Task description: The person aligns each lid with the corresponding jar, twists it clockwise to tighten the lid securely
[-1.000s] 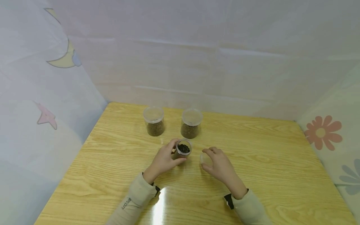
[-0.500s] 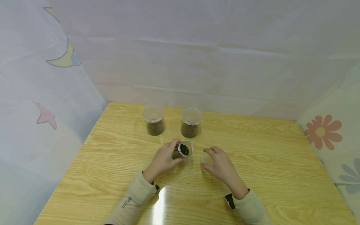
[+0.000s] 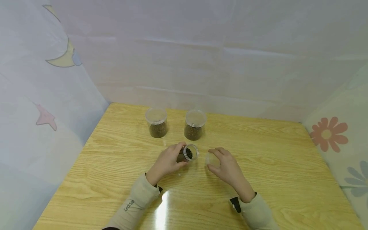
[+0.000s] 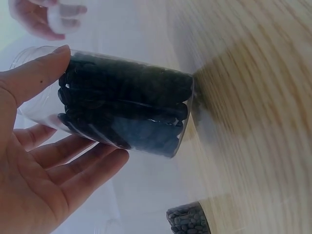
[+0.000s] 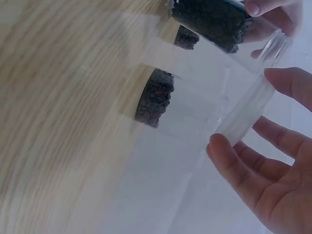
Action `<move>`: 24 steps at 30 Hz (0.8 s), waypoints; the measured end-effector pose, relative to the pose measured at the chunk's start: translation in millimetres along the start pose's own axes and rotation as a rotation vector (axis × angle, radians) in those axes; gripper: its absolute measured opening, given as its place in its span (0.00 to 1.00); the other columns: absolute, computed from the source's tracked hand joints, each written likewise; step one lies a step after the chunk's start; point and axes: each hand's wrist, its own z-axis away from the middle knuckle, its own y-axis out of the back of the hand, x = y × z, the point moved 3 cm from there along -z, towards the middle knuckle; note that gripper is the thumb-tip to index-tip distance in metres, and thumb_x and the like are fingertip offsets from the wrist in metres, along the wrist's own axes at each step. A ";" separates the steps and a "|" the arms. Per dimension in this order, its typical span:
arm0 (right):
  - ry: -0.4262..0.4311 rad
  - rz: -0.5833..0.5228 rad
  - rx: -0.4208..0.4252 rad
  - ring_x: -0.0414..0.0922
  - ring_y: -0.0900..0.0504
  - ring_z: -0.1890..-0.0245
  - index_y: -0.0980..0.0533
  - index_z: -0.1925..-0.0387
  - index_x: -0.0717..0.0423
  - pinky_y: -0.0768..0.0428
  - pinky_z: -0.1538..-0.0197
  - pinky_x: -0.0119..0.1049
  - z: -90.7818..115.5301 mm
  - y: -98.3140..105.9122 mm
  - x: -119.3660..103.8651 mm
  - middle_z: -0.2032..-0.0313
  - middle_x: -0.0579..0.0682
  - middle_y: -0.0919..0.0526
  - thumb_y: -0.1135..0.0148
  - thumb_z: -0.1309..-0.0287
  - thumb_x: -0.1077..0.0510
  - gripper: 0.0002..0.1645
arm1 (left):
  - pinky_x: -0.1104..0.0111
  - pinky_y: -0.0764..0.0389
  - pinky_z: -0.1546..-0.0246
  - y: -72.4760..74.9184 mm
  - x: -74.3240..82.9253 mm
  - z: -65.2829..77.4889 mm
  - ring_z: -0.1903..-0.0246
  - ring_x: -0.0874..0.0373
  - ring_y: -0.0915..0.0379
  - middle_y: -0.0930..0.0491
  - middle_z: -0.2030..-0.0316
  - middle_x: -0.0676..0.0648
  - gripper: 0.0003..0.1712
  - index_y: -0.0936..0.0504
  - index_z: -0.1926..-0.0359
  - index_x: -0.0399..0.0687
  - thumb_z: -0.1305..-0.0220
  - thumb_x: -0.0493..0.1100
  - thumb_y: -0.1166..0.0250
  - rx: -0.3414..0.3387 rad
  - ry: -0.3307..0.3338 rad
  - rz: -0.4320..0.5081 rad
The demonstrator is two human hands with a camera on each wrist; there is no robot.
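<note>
My left hand (image 3: 166, 160) grips a clear plastic jar (image 3: 180, 157), thumb on the near side and fingers round the far side. The jar is uncapped and tilted, its mouth towards the right. Dark beans (image 4: 126, 105) fill its lower part in the left wrist view, with the base close over the table. Just right of the mouth, my right hand (image 3: 229, 167) pinches a translucent round lid (image 5: 247, 109) by its edge between thumb and fingers. A small gap separates lid and jar in the head view.
Two lidded clear jars with dark beans stand behind my hands, a left one (image 3: 157, 127) and a right one (image 3: 194, 130). The wooden table (image 3: 273, 153) meets a pale cloth backdrop (image 3: 184, 64) at the back and sides.
My left hand has tipped the jar further to the right, so its mouth now faces the lid. The right hand keeps holding the lid, nearly in place.
</note>
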 end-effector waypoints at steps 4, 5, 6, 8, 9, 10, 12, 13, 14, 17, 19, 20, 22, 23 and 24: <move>0.033 -0.104 0.055 0.52 0.23 0.64 0.25 0.52 0.61 0.21 0.72 0.37 -3.2 5.2 -3.5 0.54 0.61 0.24 0.29 0.58 0.59 0.28 | 0.57 0.23 0.59 1.3 -1.7 -1.4 0.57 0.49 0.25 0.23 0.56 0.43 0.36 0.33 0.46 0.45 0.56 0.44 0.26 0.002 0.005 0.015; 0.048 -0.127 0.067 0.52 0.23 0.63 0.25 0.52 0.62 0.21 0.72 0.38 -4.1 6.4 -4.5 0.54 0.61 0.25 0.29 0.58 0.60 0.28 | 0.57 0.23 0.59 1.6 -1.9 -1.7 0.58 0.49 0.25 0.23 0.56 0.43 0.36 0.33 0.46 0.45 0.56 0.44 0.26 0.004 0.004 0.017; 0.060 -0.146 0.077 0.53 0.23 0.61 0.25 0.52 0.62 0.20 0.72 0.38 -4.9 7.7 -5.7 0.54 0.61 0.25 0.29 0.58 0.60 0.28 | 0.57 0.23 0.59 1.6 -2.2 -2.1 0.58 0.49 0.25 0.22 0.56 0.43 0.36 0.33 0.46 0.45 0.56 0.44 0.26 0.006 0.002 0.018; 0.082 -0.176 0.087 0.53 0.23 0.59 0.25 0.51 0.62 0.20 0.71 0.39 -6.7 9.5 -8.2 0.53 0.60 0.25 0.29 0.57 0.60 0.28 | 0.57 0.23 0.60 0.6 -3.0 -3.1 0.58 0.49 0.25 0.22 0.56 0.43 0.36 0.33 0.47 0.44 0.56 0.44 0.26 0.007 -0.010 0.015; 0.090 -0.183 0.087 0.53 0.23 0.58 0.26 0.51 0.62 0.20 0.70 0.39 -7.7 9.7 -9.1 0.53 0.59 0.25 0.29 0.57 0.60 0.28 | 0.57 0.23 0.60 0.3 -2.9 -3.4 0.58 0.49 0.25 0.22 0.56 0.43 0.36 0.33 0.47 0.45 0.57 0.43 0.25 0.009 -0.013 0.014; 0.099 -0.190 0.088 0.53 0.23 0.58 0.26 0.51 0.62 0.19 0.70 0.38 -9.0 10.2 -10.2 0.53 0.59 0.25 0.29 0.56 0.60 0.28 | 0.57 0.23 0.60 0.1 -2.7 -3.7 0.57 0.50 0.25 0.22 0.56 0.43 0.36 0.33 0.47 0.45 0.57 0.43 0.25 0.010 -0.018 0.012; 0.115 -0.204 0.083 0.52 0.23 0.57 0.26 0.51 0.62 0.19 0.69 0.38 -11.3 10.8 -13.1 0.52 0.58 0.25 0.29 0.56 0.60 0.28 | 0.57 0.22 0.60 -0.1 -1.8 -4.2 0.57 0.50 0.25 0.22 0.56 0.44 0.36 0.33 0.47 0.46 0.57 0.43 0.25 0.013 -0.026 0.009; 0.122 -0.208 0.078 0.52 0.23 0.57 0.26 0.50 0.62 0.19 0.69 0.37 -12.6 10.8 -14.4 0.52 0.58 0.25 0.29 0.56 0.60 0.28 | 0.57 0.22 0.60 -0.2 -1.1 -4.4 0.57 0.50 0.25 0.22 0.56 0.44 0.36 0.32 0.47 0.46 0.57 0.43 0.25 0.014 -0.029 0.009; 0.129 -0.211 0.074 0.52 0.23 0.57 0.26 0.50 0.62 0.19 0.69 0.37 -13.8 10.7 -15.6 0.52 0.58 0.25 0.30 0.56 0.59 0.28 | 0.57 0.22 0.60 0.0 -0.1 -4.5 0.57 0.49 0.25 0.22 0.56 0.43 0.36 0.32 0.47 0.47 0.57 0.43 0.25 0.014 -0.031 0.008; 0.143 -0.217 0.056 0.52 0.23 0.57 0.26 0.50 0.61 0.19 0.69 0.37 -16.9 9.5 -18.3 0.52 0.58 0.25 0.30 0.55 0.59 0.28 | 0.58 0.22 0.60 -0.3 2.2 -4.6 0.57 0.49 0.25 0.22 0.56 0.43 0.36 0.32 0.46 0.47 0.57 0.42 0.25 0.007 -0.030 0.014; 0.149 -0.226 0.049 0.53 0.23 0.56 0.26 0.50 0.61 0.19 0.69 0.38 -18.6 8.4 -19.2 0.52 0.58 0.25 0.30 0.54 0.59 0.27 | 0.57 0.22 0.60 -1.0 3.1 -4.6 0.57 0.48 0.25 0.23 0.55 0.42 0.36 0.32 0.46 0.47 0.56 0.42 0.26 -0.001 -0.024 0.015; 0.152 -0.227 0.048 0.53 0.23 0.56 0.26 0.50 0.61 0.19 0.69 0.38 -19.3 7.7 -19.4 0.52 0.58 0.25 0.31 0.54 0.59 0.27 | 0.57 0.22 0.60 -1.6 3.2 -4.5 0.56 0.48 0.25 0.23 0.55 0.42 0.36 0.32 0.45 0.47 0.56 0.42 0.26 -0.005 -0.019 0.017; 0.161 -0.233 0.052 0.53 0.23 0.56 0.26 0.50 0.61 0.19 0.69 0.40 -20.6 6.5 -19.8 0.52 0.58 0.25 0.31 0.54 0.59 0.27 | 0.57 0.22 0.60 -2.4 3.3 -4.3 0.56 0.48 0.26 0.23 0.54 0.42 0.36 0.32 0.45 0.47 0.56 0.42 0.26 -0.011 -0.011 0.017; 0.166 -0.233 0.055 0.53 0.23 0.56 0.26 0.50 0.61 0.19 0.69 0.40 -21.0 6.1 -20.2 0.52 0.58 0.25 0.30 0.54 0.59 0.27 | 0.57 0.22 0.60 -2.8 3.1 -4.3 0.56 0.48 0.26 0.24 0.54 0.42 0.36 0.32 0.45 0.48 0.56 0.43 0.26 -0.011 -0.009 0.014; 0.172 -0.232 0.058 0.53 0.23 0.57 0.26 0.50 0.61 0.19 0.70 0.41 -21.5 5.7 -20.6 0.52 0.58 0.25 0.30 0.55 0.59 0.27 | 0.57 0.22 0.60 -3.3 3.0 -4.3 0.56 0.48 0.26 0.24 0.54 0.42 0.36 0.32 0.45 0.48 0.56 0.43 0.26 -0.011 -0.009 0.013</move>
